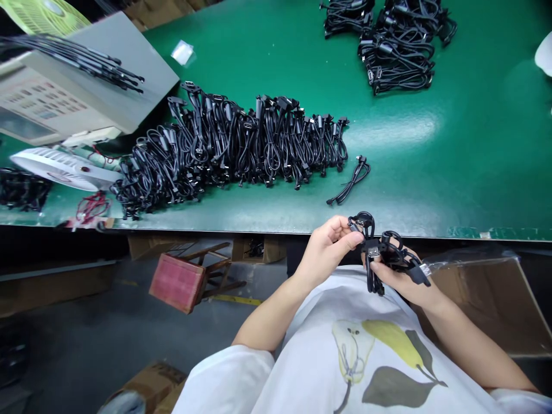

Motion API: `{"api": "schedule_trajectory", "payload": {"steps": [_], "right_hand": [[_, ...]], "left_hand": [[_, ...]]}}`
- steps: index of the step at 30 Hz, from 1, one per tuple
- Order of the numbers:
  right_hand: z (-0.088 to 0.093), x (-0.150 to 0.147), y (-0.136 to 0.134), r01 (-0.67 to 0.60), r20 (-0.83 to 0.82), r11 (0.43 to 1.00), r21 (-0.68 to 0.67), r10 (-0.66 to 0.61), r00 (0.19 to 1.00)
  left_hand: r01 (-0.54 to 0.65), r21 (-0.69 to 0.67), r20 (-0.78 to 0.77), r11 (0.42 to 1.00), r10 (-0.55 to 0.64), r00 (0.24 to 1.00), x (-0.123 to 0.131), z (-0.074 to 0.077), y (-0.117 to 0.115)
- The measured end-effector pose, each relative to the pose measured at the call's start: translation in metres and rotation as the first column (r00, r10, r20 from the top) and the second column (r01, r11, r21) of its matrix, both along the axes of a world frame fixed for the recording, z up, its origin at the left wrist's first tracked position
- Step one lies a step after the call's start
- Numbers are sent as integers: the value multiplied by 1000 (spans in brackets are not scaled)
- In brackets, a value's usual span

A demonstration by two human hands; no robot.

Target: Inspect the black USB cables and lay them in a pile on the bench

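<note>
Several coiled black cables (373,253) with connector ends are between my two hands, just past the table's front edge. My left hand (330,247) pinches one of the bundles between thumb and fingers. My right hand (399,279) is closed around the others, with its thumb across them and a connector sticking out to the right. Beyond my hands a single tied black cable (354,181) lies alone on the green table (431,190). To its left a long row of tied black cables (245,138) is heaped along the table.
At the far side sits another pile of black cables (399,46). A grey test machine (116,75) with cables on top, a white fan (64,168) and red wires (91,207) stand left. Below are a red stool (177,282) and a cardboard box (495,305).
</note>
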State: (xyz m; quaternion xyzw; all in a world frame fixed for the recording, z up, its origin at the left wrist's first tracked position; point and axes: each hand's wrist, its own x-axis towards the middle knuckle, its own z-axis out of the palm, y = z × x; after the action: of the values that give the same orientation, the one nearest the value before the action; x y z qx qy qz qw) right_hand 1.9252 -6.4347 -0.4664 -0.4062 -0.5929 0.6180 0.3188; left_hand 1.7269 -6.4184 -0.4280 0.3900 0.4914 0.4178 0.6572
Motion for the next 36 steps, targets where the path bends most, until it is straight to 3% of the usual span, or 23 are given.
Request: {"api": "schedule_trajectory", "payload": {"steps": [3,6,11,22,26,28,30,33,36], "right_hand": [[-8,-1,-4,-18,-190,982,-190,-19,982],[-15,-3,-7,-124,-410,934,-334,-25,912],[-16,-9,-8,-221,-593,897,-382,-55,804],[-16,-11,-10,-211,-570,899,-383,-50,820],[-17,-8,-12,-89,-412,948,-307,-47,910],[-15,-6,-12,-105,-384,955,-276,-10,923],[-12,-4,-11,-161,-386,948,-275,45,921],[-8,-2,-11,-188,-366,943,-276,77,927],[-5,-2,-13,-157,-318,947,-280,63,946]], "left_hand": [[15,33,-67,999,-12,998,0,6,-3],[15,16,-90,1000,-13,996,2,11,-5],[-18,2,-71,1000,18,997,4,11,-7],[-18,22,-112,1000,20,993,6,10,-10],[-8,198,-327,980,74,942,8,8,-11],[-47,341,-384,939,185,905,7,8,-11],[-82,406,-337,910,233,912,4,9,-9],[17,365,-272,931,89,958,-3,17,-6],[120,364,-308,924,-2,951,-7,24,-2]]}}
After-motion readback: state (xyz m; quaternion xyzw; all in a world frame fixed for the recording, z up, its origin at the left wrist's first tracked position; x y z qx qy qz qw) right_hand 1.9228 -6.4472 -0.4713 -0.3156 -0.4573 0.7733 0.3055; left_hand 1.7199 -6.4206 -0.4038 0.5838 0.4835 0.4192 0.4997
